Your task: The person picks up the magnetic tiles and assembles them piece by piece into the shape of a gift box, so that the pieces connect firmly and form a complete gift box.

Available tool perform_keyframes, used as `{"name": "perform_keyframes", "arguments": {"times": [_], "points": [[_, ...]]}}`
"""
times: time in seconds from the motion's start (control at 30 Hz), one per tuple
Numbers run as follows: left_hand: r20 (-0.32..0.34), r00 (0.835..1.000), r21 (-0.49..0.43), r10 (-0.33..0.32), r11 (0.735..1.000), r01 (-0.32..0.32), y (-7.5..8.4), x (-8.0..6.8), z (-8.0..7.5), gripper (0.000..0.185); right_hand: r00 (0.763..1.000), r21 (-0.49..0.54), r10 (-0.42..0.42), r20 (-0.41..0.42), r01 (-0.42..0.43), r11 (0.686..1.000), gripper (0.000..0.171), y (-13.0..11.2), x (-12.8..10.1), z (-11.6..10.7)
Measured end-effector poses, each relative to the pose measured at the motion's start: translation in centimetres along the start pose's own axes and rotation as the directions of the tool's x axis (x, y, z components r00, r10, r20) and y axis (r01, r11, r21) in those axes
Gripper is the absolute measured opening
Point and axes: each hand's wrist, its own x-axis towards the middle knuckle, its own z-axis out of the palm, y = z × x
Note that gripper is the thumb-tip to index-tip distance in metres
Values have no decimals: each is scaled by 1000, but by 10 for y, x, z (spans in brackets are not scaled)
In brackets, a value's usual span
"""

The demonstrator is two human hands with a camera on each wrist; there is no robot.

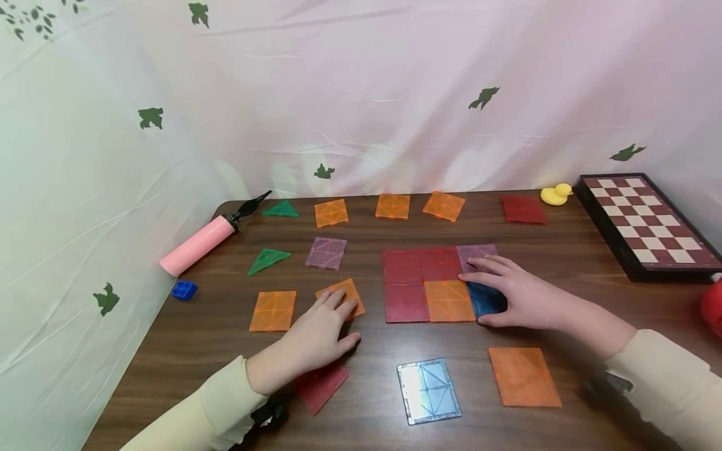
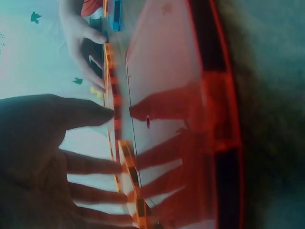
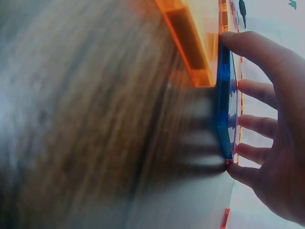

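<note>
In the head view, flat translucent magnetic tiles lie joined in a block of two rows: red tiles [image 1: 402, 265] at the left, an orange tile [image 1: 449, 301], a purple tile [image 1: 469, 252] and a blue tile [image 1: 482, 299] at the right. My right hand [image 1: 516, 291] spreads over the block's right end, thumb at the blue tile's near corner, fingertips by the purple tile. The right wrist view shows the fingers along the blue tile [image 3: 228, 105]. Left of the block, my left hand [image 1: 318, 332] rests its fingers on a loose orange tile [image 1: 354, 293]. Below its wrist lies a red tile [image 1: 323, 389].
A light-blue tile [image 1: 430, 391] and a larger orange tile [image 1: 524, 377] lie nearest me. Other loose tiles lie left and along the back, including a green triangle [image 1: 268, 260]. A pink pump [image 1: 197, 245], blue brick [image 1: 184, 290], yellow duck [image 1: 555, 195] and checkered board [image 1: 648, 225] stand around.
</note>
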Motion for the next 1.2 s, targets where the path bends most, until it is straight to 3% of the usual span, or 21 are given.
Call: {"name": "perform_keyframes", "arguments": {"times": [0.3, 0.7, 0.83, 0.97, 1.2], "points": [[1, 988, -47, 156, 987, -155, -2, 7, 4, 52, 1000, 8, -5, -5, 5, 1000, 75, 0, 1, 0], [24, 977, -37, 212, 977, -211, 1, 14, 4, 57, 1000, 9, -21, -13, 21, 1000, 76, 2, 1, 1], [-49, 983, -25, 179, 983, -180, -7, 19, -3, 56, 1000, 6, -21, -14, 21, 1000, 76, 2, 1, 1], [-125, 987, -4, 96, 995, -98, -25, 26, -12, 55, 1000, 0, -19, -14, 19, 1000, 76, 1, 1, 0], [-139, 990, 11, -37, 999, 38, -64, 46, -20, 47, 1000, -7, -20, -23, 20, 1000, 77, 0, 1, 2]]}}
